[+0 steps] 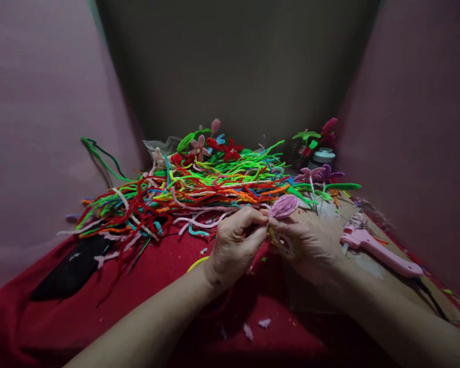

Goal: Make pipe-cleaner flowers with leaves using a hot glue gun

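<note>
My left hand (238, 244) is closed, its thumb and fingertips pinching the base of a pink pipe-cleaner petal (284, 206). The fuzzy petal points up and to the right above both hands. My right hand (310, 248) meets it there, thumb and fingers closed at the same base. Beneath the right fingers shows a pale, yellow-edged piece with holes (284, 244); its kind is unclear, and I cannot tell whether the hand holds it. Behind the hands lies a big heap of colourful pipe cleaners (222, 179).
A pink glue gun (381, 253) rests on a cardboard sheet (371, 271) at the right. Finished pipe-cleaner flowers (310, 176) and a lidded jar (324, 156) stand behind it. A black phone-like slab (72, 271) lies left on the red cloth (145, 317). Pink scraps (248, 331) lie near the front.
</note>
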The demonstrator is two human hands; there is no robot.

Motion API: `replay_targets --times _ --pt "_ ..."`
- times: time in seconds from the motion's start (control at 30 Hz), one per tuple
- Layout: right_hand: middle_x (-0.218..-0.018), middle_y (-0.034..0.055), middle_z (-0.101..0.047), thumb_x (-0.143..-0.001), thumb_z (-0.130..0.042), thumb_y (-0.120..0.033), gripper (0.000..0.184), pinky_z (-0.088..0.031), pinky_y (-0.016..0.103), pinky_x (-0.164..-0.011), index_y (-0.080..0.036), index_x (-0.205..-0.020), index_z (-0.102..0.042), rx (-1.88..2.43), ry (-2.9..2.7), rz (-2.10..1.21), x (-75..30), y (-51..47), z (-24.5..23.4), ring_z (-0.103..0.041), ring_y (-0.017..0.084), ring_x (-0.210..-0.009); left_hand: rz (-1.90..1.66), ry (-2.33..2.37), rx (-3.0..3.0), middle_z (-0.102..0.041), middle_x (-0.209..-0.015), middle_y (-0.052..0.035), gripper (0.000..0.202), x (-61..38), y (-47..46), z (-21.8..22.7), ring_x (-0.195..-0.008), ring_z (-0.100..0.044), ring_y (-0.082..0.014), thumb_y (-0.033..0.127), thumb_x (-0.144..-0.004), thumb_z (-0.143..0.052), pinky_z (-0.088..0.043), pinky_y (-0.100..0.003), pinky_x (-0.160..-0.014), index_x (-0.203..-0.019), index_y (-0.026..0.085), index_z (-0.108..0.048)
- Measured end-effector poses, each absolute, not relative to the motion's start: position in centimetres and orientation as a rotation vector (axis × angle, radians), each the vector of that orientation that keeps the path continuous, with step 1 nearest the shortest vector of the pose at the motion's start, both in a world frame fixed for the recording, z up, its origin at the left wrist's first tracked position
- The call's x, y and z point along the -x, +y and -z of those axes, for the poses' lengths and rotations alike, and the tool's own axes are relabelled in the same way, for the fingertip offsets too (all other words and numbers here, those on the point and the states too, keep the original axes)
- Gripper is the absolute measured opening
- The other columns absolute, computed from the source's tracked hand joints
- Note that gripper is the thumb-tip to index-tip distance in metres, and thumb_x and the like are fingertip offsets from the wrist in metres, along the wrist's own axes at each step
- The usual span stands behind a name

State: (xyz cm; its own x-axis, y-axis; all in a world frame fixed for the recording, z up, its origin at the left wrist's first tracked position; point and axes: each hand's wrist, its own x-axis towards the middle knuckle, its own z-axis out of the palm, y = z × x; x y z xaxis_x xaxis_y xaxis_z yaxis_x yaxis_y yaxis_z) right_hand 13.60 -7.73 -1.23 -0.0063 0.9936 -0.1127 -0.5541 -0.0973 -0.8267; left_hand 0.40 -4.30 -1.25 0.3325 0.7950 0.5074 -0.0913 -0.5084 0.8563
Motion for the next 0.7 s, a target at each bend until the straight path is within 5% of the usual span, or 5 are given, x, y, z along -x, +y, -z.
replay_targets --times 0.3,0.53,0.7 --pt "-0.067 -0.0020 -0.063 -0.066 -0.074 -0.019 0.008 -0.037 0.024 -0.060 -0.018 -0.073 -0.071 0.807 -0.859 -1.451 -14.7 -7.5 1.4 -0.050 0.010 -0.062 -1.153 0.628 -1.282 -0.056 -0.053 0.0053 0.008 -0.6 -4.7 0.0 -0.040 -0.042 -0.0028 0.016 -0.066 -0.069 -0.034 -0.016 -0.040 -0.066 0.015 -0.061" --pt "-0.063 -0.0001 -0.062 -0.067 -0.073 -0.024 0.008 -0.038 0.027 -0.059 -0.016 -0.066 -0.071 0.737 -1.012 -1.435 -15.2 -7.5 1.6 -0.051 0.012 -0.059 -0.985 0.522 -1.092 -0.050 -0.043 0.0058 0.012 -0.3 -4.5 -0.1 -0.035 -0.040 -0.0042 0.017 -0.067 -0.070 -0.030 -0.016 -0.034 -0.068 0.013 -0.058" --pt "-0.070 0.0005 -0.065 -0.066 -0.074 -0.023 0.014 -0.043 0.031 -0.068 -0.020 -0.080 -0.072 0.659 -0.903 -1.574 -14.8 -7.3 2.1 -0.056 0.015 -0.065 -0.878 0.475 -0.987 -0.048 -0.042 0.0062 0.012 -0.3 -4.6 -0.2 -0.032 -0.034 -0.0024 0.015 -0.068 -0.068 -0.027 -0.013 -0.031 -0.067 0.014 -0.056"
